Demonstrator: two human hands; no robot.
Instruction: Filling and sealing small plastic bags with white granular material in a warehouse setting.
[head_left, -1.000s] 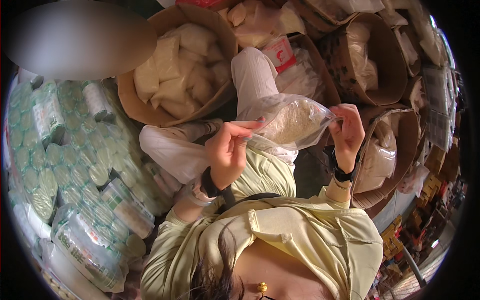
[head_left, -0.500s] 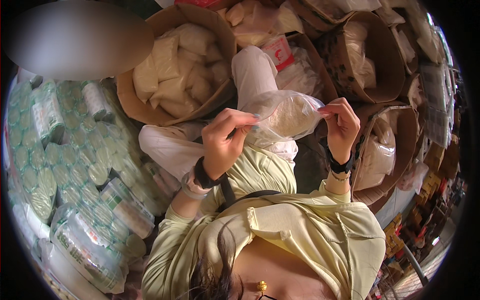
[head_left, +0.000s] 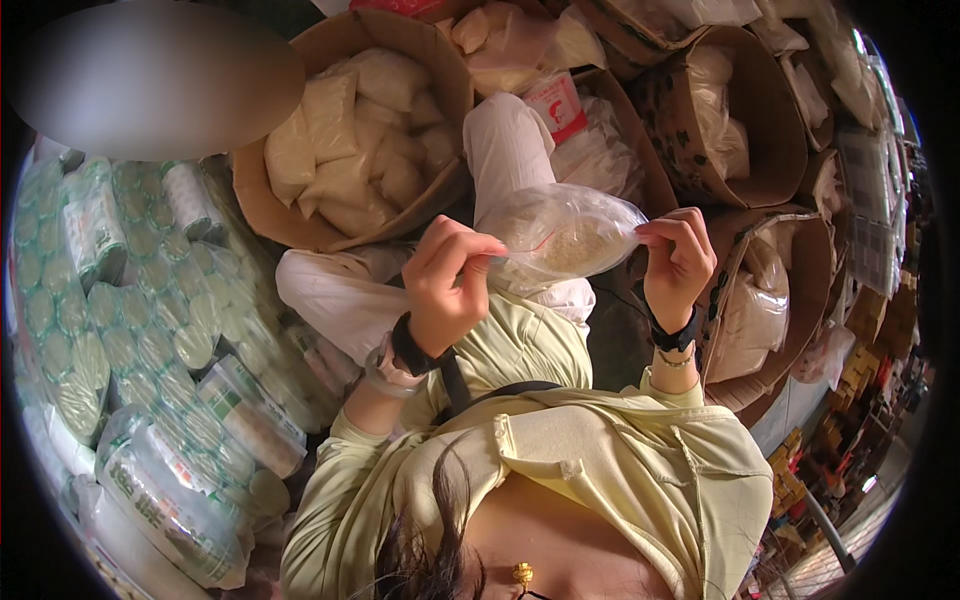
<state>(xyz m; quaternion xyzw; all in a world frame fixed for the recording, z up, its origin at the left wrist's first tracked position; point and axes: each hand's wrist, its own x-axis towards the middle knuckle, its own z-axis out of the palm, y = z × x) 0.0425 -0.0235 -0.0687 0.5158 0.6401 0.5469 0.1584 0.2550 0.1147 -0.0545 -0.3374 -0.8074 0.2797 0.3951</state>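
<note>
A clear plastic bag with pale, grainy contents hangs between my hands, above my lap. My left hand pinches its top left corner between thumb and fingertips. The opposite corner is pinched by my right hand. Between the two pinches the bag's upper edge is stretched, and its two sides lie close together; whether it is sealed I cannot tell. A thin red line shows near the left end of the bag.
A round-edged carton of filled pale bags stands ahead on the left. More cartons of bags stand on the right. Green-tinted wrapped cylinders are stacked at my left. A red and white packet lies among clear plastic beyond the bag.
The bag's mouth, rounded and gaping before, is now drawn flatter and straighter. My left hand has shifted slightly, and its fingers have turned; both hands keep their pinch.
</note>
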